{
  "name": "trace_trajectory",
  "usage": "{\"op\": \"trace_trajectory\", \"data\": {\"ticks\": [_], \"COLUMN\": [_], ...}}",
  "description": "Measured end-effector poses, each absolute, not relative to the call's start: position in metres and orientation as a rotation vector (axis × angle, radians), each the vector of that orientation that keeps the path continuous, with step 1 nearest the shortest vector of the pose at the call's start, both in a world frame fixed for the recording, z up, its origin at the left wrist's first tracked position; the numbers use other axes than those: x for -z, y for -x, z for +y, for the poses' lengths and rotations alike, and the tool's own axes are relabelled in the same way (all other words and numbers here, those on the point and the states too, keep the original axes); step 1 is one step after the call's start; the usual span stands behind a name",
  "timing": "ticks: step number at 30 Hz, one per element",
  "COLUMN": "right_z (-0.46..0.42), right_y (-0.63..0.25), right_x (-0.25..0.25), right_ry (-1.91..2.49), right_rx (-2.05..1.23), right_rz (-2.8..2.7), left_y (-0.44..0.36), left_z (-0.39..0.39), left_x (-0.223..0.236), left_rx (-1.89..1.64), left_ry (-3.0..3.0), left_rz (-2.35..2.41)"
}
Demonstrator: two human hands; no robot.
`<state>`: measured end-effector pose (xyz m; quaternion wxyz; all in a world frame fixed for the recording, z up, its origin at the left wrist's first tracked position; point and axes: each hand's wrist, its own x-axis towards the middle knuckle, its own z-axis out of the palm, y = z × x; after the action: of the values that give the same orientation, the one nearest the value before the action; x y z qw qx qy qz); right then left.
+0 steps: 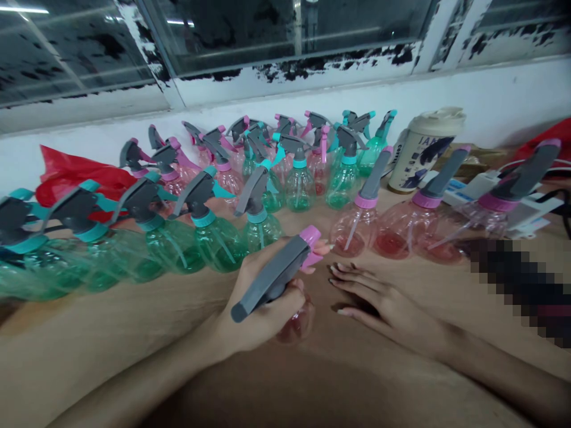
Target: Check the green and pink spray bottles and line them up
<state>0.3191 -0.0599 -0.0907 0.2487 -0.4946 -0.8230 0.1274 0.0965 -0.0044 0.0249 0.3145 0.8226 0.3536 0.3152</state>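
My left hand (263, 309) is wrapped round the neck of a pink spray bottle (295, 326), just under its grey trigger head with a pink nozzle. The fingers hide most of the collar, and the clear pink body shows below them. To the right, my right hand (375, 297) rests low over the table with fingers stretched out, holding nothing. A pink spray bottle (354, 229) stands just beyond its fingertips. Ahead of my left hand stands a green spray bottle (263, 229) with a turquoise collar.
A row of green spray bottles (176, 246) runs left, with more pink and green ones behind. Two more pink bottles (404, 229) stand right. A paper coffee cup (423, 148) and red plastic bag (89, 178) are near the wall. The wooden table (134, 333) lies beneath.
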Motion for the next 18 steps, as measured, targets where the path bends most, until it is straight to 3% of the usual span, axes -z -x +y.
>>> {"op": "trace_trajectory", "data": {"ticks": [18], "right_z": [-0.0597], "right_y": [-0.3196], "right_x": [0.0913], "right_ry": [1.345], "right_rx": [-0.345], "right_rz": [-2.254], "left_y": [-0.0949], "left_z": [-0.0012], "left_x": [-0.0225], "left_rx": [-0.804], "left_ry": [-2.22], "left_rz": [0.946]}}
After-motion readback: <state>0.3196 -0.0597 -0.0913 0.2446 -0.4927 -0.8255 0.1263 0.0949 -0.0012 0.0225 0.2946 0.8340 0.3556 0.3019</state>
